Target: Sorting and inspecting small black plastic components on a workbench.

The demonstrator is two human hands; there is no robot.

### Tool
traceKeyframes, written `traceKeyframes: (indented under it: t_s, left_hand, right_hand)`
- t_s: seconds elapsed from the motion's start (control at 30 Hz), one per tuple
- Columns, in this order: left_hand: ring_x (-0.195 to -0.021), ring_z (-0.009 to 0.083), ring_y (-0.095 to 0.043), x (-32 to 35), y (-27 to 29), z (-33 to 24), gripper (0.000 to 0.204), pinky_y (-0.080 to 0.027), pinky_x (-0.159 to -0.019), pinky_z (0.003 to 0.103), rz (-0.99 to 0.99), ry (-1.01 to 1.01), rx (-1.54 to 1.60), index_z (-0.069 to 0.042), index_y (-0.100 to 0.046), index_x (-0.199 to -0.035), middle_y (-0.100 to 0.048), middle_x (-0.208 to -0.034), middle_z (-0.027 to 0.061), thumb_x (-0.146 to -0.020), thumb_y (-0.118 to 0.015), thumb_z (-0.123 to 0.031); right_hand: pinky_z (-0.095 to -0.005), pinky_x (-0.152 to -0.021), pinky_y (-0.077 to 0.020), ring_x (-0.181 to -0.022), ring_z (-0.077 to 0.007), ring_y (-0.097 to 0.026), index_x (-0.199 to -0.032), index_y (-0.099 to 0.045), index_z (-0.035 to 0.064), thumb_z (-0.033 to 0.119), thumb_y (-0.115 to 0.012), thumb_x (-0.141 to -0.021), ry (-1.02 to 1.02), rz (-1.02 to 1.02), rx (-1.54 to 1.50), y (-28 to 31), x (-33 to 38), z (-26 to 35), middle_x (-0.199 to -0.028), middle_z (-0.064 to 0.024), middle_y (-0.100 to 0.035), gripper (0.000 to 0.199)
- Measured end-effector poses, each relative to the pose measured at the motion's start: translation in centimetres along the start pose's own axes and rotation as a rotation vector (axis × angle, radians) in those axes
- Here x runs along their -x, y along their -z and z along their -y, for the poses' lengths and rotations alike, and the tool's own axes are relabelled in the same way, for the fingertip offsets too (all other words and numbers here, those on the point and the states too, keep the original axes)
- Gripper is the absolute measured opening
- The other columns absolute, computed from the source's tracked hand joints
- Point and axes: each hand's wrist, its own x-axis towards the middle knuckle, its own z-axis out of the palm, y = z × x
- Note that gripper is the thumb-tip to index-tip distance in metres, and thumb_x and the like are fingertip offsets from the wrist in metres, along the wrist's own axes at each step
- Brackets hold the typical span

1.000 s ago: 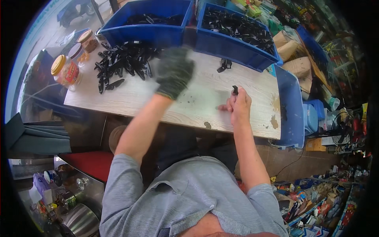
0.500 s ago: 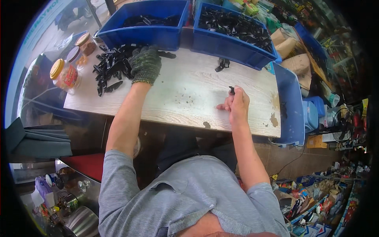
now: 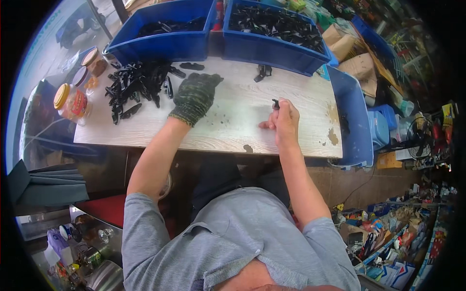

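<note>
My left hand point(image 3: 194, 97), in a dark mottled knit glove, hovers over the table just right of a pile of black plastic parts point(image 3: 138, 85). Its fingers are curled closed, and the glove hides whatever may be in them. One loose black part lies beyond it, near the left bin. Bare, my right hand point(image 3: 285, 121) is over the right half of the table. Its thumb and a finger pinch a small black plastic piece point(image 3: 275, 104), while other fingers point left. Past the right hand, a few black parts point(image 3: 262, 72) lie near the right bin.
Two blue bins, left point(image 3: 158, 41) and right point(image 3: 276, 51), hold black parts along the far edge. Lidded jars point(image 3: 73, 104) stand at the table's left end. A larger blue tub point(image 3: 357, 121) sits off the right edge. The pale table point(image 3: 233, 138) has worn patches.
My left hand has come away from the pile, moving right and slightly nearer. The right hand keeps its pinch on the small piece. The whole view has shifted a little.
</note>
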Motion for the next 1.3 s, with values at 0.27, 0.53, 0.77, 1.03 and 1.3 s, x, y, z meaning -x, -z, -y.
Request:
traceKeyframes:
  t_s: [0.27,0.53,0.77,1.03,1.3]
  left_hand:
    - [-0.093,0.0327,-0.065,0.3,1.2,-0.7,0.030,-0.052,-0.081,0.046,-0.162,0.074,-0.074,-0.012,-0.069,-0.113,-0.069,-0.104,0.0140,-0.087,-0.059,-0.025]
    - [-0.088,0.0354,-0.066,0.9,1.4,-1.8,0.030,-0.052,-0.078,0.049,-0.028,0.108,0.195,-0.010,-0.070,-0.108,-0.070,-0.094,0.0175,-0.087,-0.058,-0.026]
    - [-0.089,0.0364,-0.067,0.8,3.9,-6.5,0.034,-0.052,-0.081,0.048,0.213,0.117,0.238,-0.011,-0.067,-0.112,-0.070,-0.096,0.0187,-0.088,-0.057,-0.032]
    - [-0.099,0.0366,-0.065,2.1,2.6,-6.2,0.030,-0.052,-0.084,0.047,-0.106,-0.089,0.242,-0.006,-0.067,-0.111,-0.068,-0.108,0.0207,-0.086,-0.063,-0.022]
    - [-0.099,0.0315,-0.065,3.1,0.5,-9.8,0.022,-0.050,-0.089,0.038,-0.093,0.081,1.173,-0.002,-0.066,-0.112,-0.068,-0.107,0.0162,-0.094,-0.063,-0.013]
  right_hand:
    - [-0.0399,-0.049,-0.0553,-0.043,-0.0107,-0.037,-0.082,-0.051,0.0049,0.030,-0.049,-0.098,0.014,0.008,-0.040,0.6,-0.1,-0.4,-0.052,0.0013,-0.034,0.030]
    - [-0.0412,-0.051,-0.0560,-0.043,-0.0113,-0.036,-0.080,-0.049,0.0063,0.031,-0.047,-0.099,0.001,0.004,-0.013,-0.3,-0.1,-0.6,-0.054,0.0009,-0.033,0.031]
    - [-0.0399,-0.048,-0.0550,-0.043,-0.0114,-0.033,-0.077,-0.047,0.0072,0.033,-0.044,-0.099,0.000,-0.072,-0.017,0.0,0.3,-0.4,-0.052,0.0019,-0.032,0.034]
    - [-0.0387,-0.049,-0.0554,-0.044,-0.0114,-0.034,-0.079,-0.048,0.0066,0.032,-0.045,-0.099,0.003,-0.075,0.025,0.1,0.1,-0.4,-0.052,0.0018,-0.032,0.033]
    - [-0.0268,-0.042,-0.0372,-0.048,-0.0091,-0.038,-0.074,-0.052,0.0085,0.027,-0.047,-0.099,-0.009,-0.128,0.087,-1.0,-0.1,0.0,-0.059,0.0021,-0.040,0.030]
